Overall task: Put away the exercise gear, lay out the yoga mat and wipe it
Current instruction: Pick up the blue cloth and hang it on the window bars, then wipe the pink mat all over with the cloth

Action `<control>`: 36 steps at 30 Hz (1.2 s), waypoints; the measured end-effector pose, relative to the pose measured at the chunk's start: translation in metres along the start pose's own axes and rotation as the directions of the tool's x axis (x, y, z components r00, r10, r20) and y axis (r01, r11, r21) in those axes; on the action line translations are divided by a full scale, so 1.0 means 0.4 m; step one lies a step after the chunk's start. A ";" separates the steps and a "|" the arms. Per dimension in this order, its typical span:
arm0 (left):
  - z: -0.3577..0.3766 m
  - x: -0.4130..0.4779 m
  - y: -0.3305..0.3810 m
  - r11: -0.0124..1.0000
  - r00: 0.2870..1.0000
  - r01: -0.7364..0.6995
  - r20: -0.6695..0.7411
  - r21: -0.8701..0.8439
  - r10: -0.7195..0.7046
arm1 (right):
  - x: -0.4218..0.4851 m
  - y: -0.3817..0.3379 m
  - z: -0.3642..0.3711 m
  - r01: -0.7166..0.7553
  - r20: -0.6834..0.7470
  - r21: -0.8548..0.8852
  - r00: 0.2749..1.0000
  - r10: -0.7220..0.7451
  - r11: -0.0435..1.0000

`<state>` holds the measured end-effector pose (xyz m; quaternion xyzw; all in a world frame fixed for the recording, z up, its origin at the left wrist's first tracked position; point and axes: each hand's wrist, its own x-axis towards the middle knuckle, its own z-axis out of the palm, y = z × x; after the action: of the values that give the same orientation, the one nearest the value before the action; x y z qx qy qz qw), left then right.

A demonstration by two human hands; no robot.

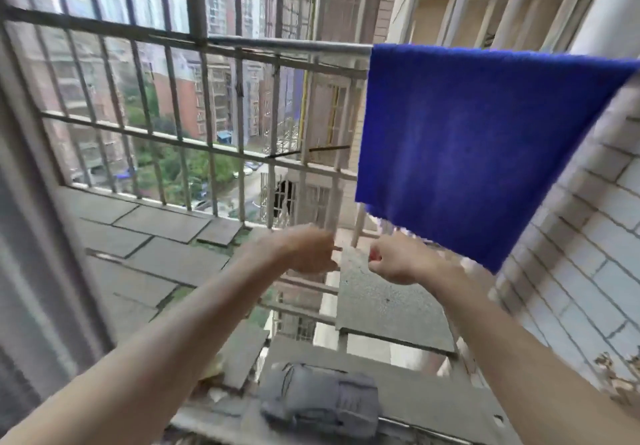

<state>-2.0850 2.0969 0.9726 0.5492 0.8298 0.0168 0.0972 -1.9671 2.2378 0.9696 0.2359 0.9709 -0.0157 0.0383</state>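
Observation:
A blue cloth point(478, 147) hangs folded over a metal rail point(277, 45) of the window grille, at the right of the view. Both my arms reach out toward it. My left hand point(304, 250) is blurred, below and left of the cloth's bottom edge, with its fingers loosely curled and nothing in it. My right hand point(398, 259) is just under the cloth's lower left corner, fingers curled in; I cannot tell whether it touches the cloth. No yoga mat or exercise gear is in view.
A barred metal grille point(194, 98) encloses the window. Flat stone slabs point(156, 247) line its floor. A grey folded cloth point(322, 399) lies on the sill near me. A white tiled wall point(588, 237) stands at the right. Apartment blocks lie beyond.

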 end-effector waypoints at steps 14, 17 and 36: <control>0.261 -0.585 -0.011 0.809 0.819 0.569 0.009 -0.146 -0.574 | -0.139 -0.327 0.252 0.540 0.086 0.068 0.835 -0.544 0.839; 0.287 -0.736 -0.026 0.718 0.732 0.668 -0.004 -0.196 -0.682 | -0.196 -0.471 0.258 0.636 0.113 0.033 0.764 -0.635 0.771; 0.639 -2.027 0.193 -0.060 0.001 0.923 0.158 -0.379 -0.987 | -1.083 -1.443 0.414 0.992 0.285 0.030 0.109 -0.952 0.123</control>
<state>-1.6628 1.3657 0.8482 -0.2287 0.9551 0.1490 0.1153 -1.8372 1.5192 0.8472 -0.4682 0.8702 0.0170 0.1523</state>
